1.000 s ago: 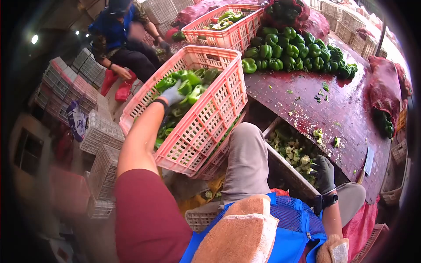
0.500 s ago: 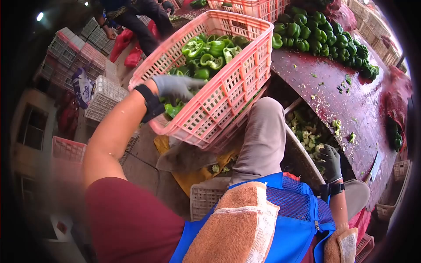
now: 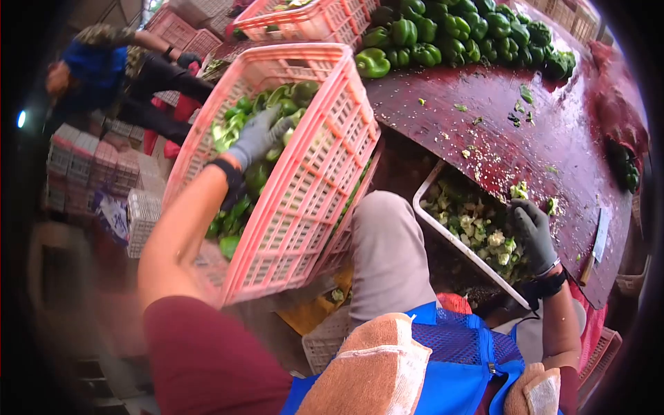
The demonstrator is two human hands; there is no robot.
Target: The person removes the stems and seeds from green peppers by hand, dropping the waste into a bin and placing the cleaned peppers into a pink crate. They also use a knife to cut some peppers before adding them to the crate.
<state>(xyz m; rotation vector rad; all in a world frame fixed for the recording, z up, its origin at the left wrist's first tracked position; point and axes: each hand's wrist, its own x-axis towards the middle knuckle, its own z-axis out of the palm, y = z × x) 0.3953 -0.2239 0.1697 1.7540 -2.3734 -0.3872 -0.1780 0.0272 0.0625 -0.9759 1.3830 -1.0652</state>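
My left hand [image 3: 257, 137], in a grey glove, reaches into a pink plastic crate [image 3: 304, 187] on my left. Its fingers are apart and touch the cut green bell peppers [image 3: 232, 131] inside; I see no pepper held in it. My right hand [image 3: 532, 232], gloved in dark grey, is by the table's edge, above a white-rimmed bin [image 3: 460, 245] of pepper cores and scraps [image 3: 477, 228]. Its fingers are curled, and what they hold, if anything, is hidden. A knife [image 3: 598, 242] lies on the table close to that hand.
Whole green peppers [image 3: 449, 34] are heaped at the back of the dark red table [image 3: 470, 104], which is strewn with seeds and bits. Another pink crate [image 3: 318, 21] stands behind. A co-worker [image 3: 104, 76] bends at the far left, near stacked crates [image 3: 97, 169].
My left hand has moved from over the crate's near side deeper among the peppers. The crate looks more tilted. My view has shifted, and my right hand sits higher at the table's edge.
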